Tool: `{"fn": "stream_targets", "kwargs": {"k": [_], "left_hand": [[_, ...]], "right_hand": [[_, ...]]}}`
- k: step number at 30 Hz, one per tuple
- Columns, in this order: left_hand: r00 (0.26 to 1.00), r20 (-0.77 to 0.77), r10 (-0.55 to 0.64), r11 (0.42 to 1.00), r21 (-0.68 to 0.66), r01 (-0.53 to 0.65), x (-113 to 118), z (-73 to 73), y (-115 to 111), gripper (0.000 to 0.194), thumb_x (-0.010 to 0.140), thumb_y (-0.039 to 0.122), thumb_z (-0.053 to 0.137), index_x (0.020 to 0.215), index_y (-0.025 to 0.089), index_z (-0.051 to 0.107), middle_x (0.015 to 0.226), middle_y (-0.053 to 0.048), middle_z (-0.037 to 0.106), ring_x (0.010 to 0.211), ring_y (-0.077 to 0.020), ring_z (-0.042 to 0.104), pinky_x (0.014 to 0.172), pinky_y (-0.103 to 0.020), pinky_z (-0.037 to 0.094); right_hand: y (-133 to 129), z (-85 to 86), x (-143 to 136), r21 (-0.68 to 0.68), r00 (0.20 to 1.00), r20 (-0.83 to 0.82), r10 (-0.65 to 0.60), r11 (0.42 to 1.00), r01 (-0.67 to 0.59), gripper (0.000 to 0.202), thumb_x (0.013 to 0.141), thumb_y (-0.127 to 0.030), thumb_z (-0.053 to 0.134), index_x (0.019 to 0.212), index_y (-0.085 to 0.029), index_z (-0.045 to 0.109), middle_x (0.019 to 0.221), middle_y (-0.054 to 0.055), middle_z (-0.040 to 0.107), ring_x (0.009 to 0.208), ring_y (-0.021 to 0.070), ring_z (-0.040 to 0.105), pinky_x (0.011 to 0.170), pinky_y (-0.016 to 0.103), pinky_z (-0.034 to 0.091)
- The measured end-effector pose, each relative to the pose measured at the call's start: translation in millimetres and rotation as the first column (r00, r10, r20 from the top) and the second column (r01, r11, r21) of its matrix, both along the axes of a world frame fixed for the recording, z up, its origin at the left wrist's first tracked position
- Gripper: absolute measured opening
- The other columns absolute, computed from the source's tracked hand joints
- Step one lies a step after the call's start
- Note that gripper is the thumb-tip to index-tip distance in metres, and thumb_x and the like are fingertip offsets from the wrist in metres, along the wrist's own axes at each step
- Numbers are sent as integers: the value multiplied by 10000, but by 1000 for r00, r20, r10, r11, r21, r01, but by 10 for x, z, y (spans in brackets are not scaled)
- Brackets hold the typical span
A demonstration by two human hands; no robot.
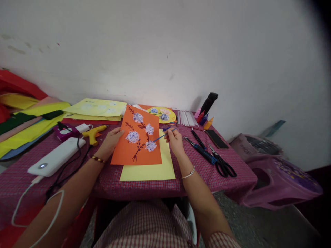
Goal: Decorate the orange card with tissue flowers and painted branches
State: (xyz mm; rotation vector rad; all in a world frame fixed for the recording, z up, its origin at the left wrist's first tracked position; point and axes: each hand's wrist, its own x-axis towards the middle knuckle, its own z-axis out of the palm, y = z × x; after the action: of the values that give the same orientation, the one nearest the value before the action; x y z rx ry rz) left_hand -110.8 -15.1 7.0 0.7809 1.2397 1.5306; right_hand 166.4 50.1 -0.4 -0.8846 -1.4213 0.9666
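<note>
My left hand [111, 140] grips the left edge of an orange sheet of paper [120, 153], which is tilted up towards me. Painted on the sheet are white and purple flower clusters [132, 137] with dark stems and leaves. Between the fingers of my right hand [174, 139] is a thin blue paintbrush [159, 137], its tip close to the lower right flower; whether it touches I cannot tell. Beneath the orange sheet lies a pale yellow sheet [150, 174] on the checked tablecloth.
Right of the paper lie a blue utility knife [204, 154], black scissors [224, 165] and a phone [216, 138]. Small paint bottles [209, 123] stand behind them. To the left are a yellow glue gun [93, 134] and a white power bank [57, 156] with trailing cables.
</note>
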Motion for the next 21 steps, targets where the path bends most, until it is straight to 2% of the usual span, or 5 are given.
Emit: {"fn": "stream_targets", "kwargs": {"k": [4,7,14,16,21], "left_hand": [[1000,-6,12,1000,-1,-12,-3,-2,21,142,724,238,750,853,187,720,665,-21,746,495,-179,666,504,-276,571],[1000,-11,12,1000,-4,-12,0,2,18,143,726,234,742,857,183,718,685,-27,755,505,-185,671,503,-283,571],[1000,-20,-9,1000,4,9,13,4,-17,197,736,255,723,916,175,715,704,-27,760,536,-194,686,528,-293,580],[1000,-24,-12,1000,7,13,12,1,-19,209,738,259,725,926,170,710,714,-28,762,550,-198,692,530,-296,581],[999,-26,-20,1000,8,20,6,8,-13,205,733,257,734,919,173,714,724,-33,762,552,-196,692,528,-297,580]], "right_hand": [[63,35,103,-12,991,-25,-132,991,131,299,883,-491,559,774,-214,586,545,-59,552,449,93,491,457,216,386],[75,51,137,-21,985,-54,-165,986,164,293,888,-481,552,766,-215,575,540,-59,540,456,96,490,463,219,389],[-15,5,-19,-39,998,-24,51,998,-52,338,855,-537,594,785,-207,613,568,-35,599,458,98,522,460,223,405],[-17,3,-35,-38,998,-7,62,997,-62,349,847,-546,595,780,-204,618,562,-36,600,449,96,518,457,224,403],[72,48,103,-39,994,-51,-100,994,98,347,847,-545,590,766,-208,602,542,-47,576,443,93,493,457,226,388]]}}
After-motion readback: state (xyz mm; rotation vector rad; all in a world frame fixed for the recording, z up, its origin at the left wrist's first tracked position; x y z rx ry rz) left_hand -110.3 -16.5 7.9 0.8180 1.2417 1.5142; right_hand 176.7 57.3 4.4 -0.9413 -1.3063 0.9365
